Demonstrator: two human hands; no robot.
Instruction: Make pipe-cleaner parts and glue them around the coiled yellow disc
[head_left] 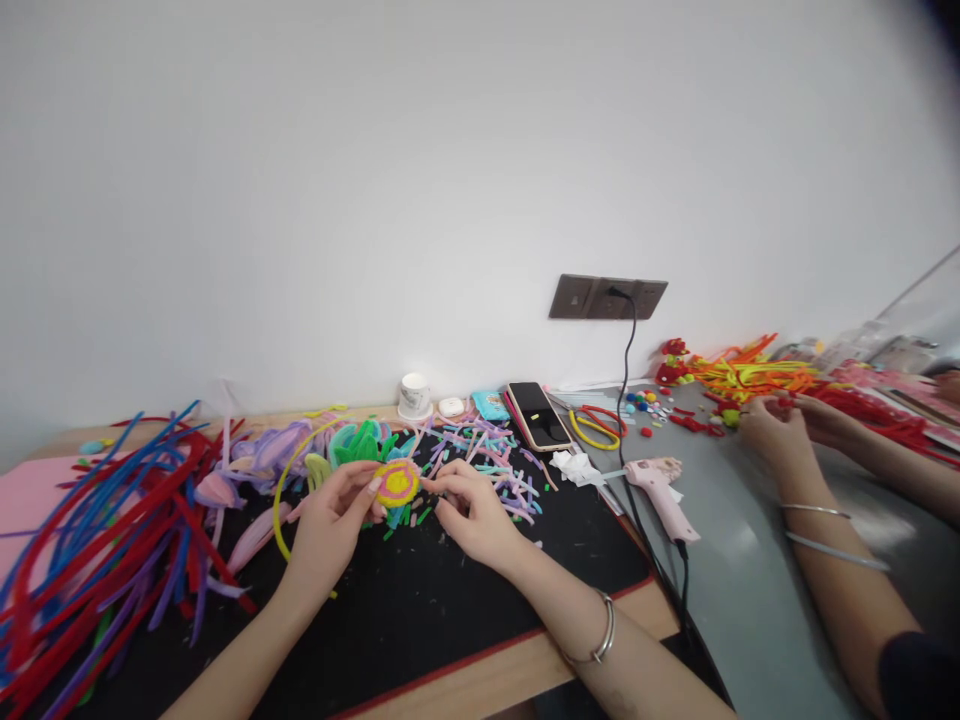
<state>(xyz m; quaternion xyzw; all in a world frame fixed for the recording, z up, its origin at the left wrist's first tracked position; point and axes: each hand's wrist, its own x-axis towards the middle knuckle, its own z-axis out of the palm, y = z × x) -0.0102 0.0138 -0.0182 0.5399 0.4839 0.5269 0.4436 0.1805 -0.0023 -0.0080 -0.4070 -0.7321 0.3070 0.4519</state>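
A flat round coil of pipe cleaner [397, 484], yellow with a pink ring, is pinched between the thumb and fingers of my left hand [334, 515]. At the coil's right edge, my right hand [472, 510] has its fingers bent together in a pinch; anything between them is too small to make out. A long yellow pipe cleaner [279, 500] curves up behind my left hand. Under and behind both hands lie short cut pieces of pipe cleaner [517, 490] in purple, pink, teal and green. Green looped leaf shapes [365, 440] stand just beyond the coil.
Long red and blue pipe cleaners [112, 560] heap at left, beside lilac petal shapes [274, 455]. Along the wall are a paper cup [415, 395] and a phone [538, 415]. A corded pink glue gun [664, 495] lies at right, near another person's hands [780, 435].
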